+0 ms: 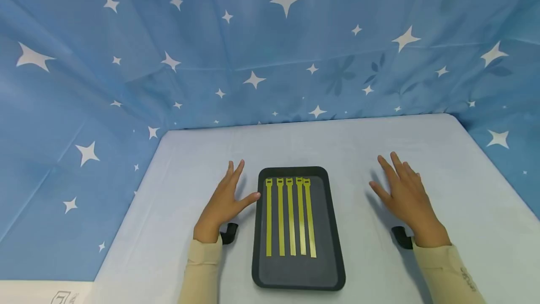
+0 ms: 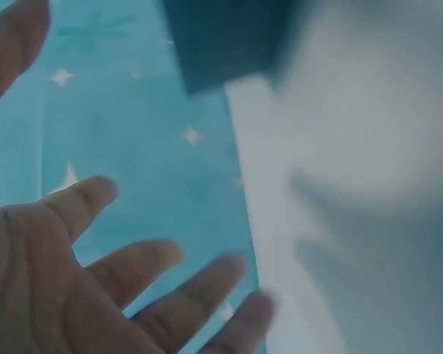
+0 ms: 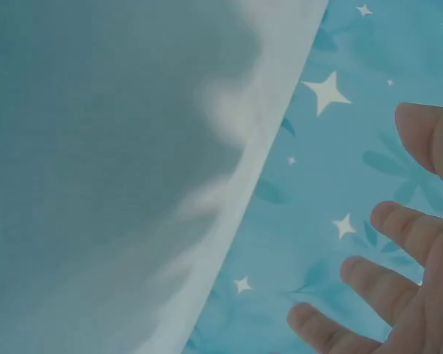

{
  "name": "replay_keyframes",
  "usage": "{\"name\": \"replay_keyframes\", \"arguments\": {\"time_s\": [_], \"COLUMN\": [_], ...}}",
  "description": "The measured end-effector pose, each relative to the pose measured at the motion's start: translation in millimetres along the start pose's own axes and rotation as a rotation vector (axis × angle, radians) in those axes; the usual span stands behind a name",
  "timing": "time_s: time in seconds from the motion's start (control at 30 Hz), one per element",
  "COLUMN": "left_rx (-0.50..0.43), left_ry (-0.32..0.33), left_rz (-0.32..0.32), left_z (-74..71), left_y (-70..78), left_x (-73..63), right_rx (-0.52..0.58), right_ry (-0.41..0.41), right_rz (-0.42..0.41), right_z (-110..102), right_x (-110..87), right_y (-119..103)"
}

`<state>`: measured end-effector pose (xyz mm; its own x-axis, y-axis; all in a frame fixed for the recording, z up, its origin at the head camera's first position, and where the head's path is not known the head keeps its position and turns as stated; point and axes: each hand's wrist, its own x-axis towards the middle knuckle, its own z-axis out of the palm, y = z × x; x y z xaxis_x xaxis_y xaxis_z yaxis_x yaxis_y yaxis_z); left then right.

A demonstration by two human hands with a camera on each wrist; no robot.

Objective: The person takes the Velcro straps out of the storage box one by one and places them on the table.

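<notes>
A dark grey tray [image 1: 291,273] lies on the white table in the head view. Several yellow-green cable straps [image 1: 291,219], each with a slotted head at the far end, lie side by side lengthwise in it. My left hand [image 1: 225,203] is just left of the tray, fingers spread, thumb tip right at its left rim in this view. Off to the right, my right hand [image 1: 407,196] hovers above the table with its fingers extended and apart. Neither hand holds anything. In the left wrist view a dark corner [image 2: 229,44] of the tray shows at the top.
The white cloth-covered table [image 1: 202,149] is bordered at the back and sides by a blue curtain [image 1: 261,36] with white stars. Black wrist mounts [image 1: 229,233] sit at both cuffs. A pale printed surface [image 1: 42,293] shows at the lower left.
</notes>
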<state>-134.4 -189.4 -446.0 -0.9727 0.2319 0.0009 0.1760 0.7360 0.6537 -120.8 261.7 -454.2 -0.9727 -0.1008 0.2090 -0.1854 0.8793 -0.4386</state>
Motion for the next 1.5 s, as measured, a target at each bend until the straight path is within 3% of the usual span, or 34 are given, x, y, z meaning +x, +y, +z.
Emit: {"name": "replay_keyframes", "arguments": {"time_s": [0.13, 0.33, 0.53, 0.7, 1.0, 1.27, 1.5], "left_rx": [-0.181, -0.384, -0.634, -0.656, -0.706, -0.736, -0.738], "left_ry": [-0.097, -0.191, -0.305, -0.308, -0.329, -0.322, -0.33], "left_rz": [0.019, 0.059, 0.0, -0.037, -0.044, 0.005, 0.024], "left_z": [-3.0, -1.7, 4.8, 9.0, 15.1, 19.7, 19.5], "left_y": [3.2, 3.0, -3.0, -8.6, -18.3, -27.7, -30.6], "left_x": [4.0, 12.1, 18.8, 20.9, 23.7, 25.9, 24.5], "right_rx": [0.024, 0.081, 0.138, 0.239, 0.472, 0.547, 0.635], "right_ry": [0.03, 0.084, 0.068, 0.024, -0.071, -0.264, -0.414], "right_rz": [-0.061, -0.229, -0.317, -0.321, -0.353, -0.294, -0.373], "right_z": [-2.7, -2.4, -5.1, -5.7, -0.6, -8.3, -4.1], "right_x": [6.0, 14.9, 23.7, 30.7, 44.0, 56.8, 71.2], "right_y": [-4.1, -7.1, -14.5, -25.3, -42.9, -58.0, -73.2]}}
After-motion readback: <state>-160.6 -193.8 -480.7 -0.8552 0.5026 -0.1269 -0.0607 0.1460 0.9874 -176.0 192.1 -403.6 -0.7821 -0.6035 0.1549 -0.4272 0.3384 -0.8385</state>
